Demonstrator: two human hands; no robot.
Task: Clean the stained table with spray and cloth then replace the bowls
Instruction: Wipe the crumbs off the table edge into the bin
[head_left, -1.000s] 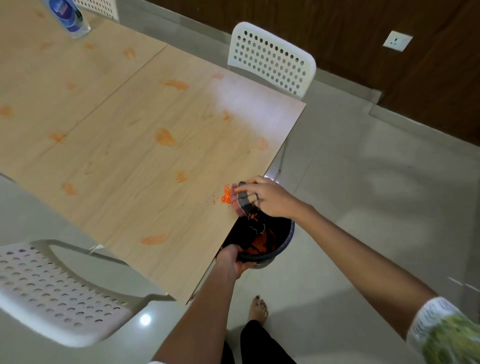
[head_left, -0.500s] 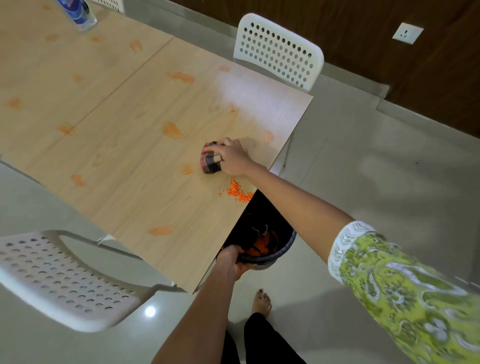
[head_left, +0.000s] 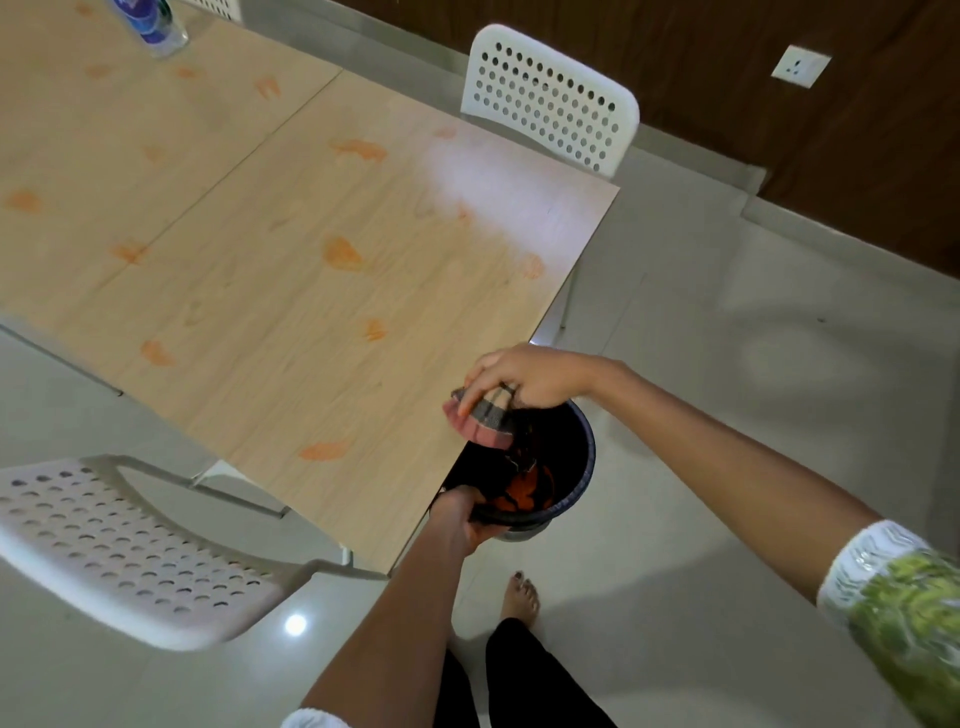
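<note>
The wooden table (head_left: 291, 291) carries several orange stains. My right hand (head_left: 524, 379) grips a folded checked cloth (head_left: 485, 423) at the table's right edge, just over a dark bin (head_left: 576, 467). My left hand (head_left: 467, 514) holds the bin's near rim, keeping it right below the table edge. Orange crumbs lie inside the bin. A spray bottle (head_left: 153, 23) stands on the far left of the table, partly cut off by the frame.
A white perforated chair (head_left: 550, 101) stands at the table's far end and another white chair (head_left: 114, 540) at the near left side. My foot (head_left: 519, 597) is on the tiled floor below the bin. A wall socket (head_left: 800, 73) sits on the dark wall.
My right hand swept the cloth from the middle of the table back to its right edge. The orange crumbs that lay on the table are gone from its surface. My left hand kept holding the bin.
</note>
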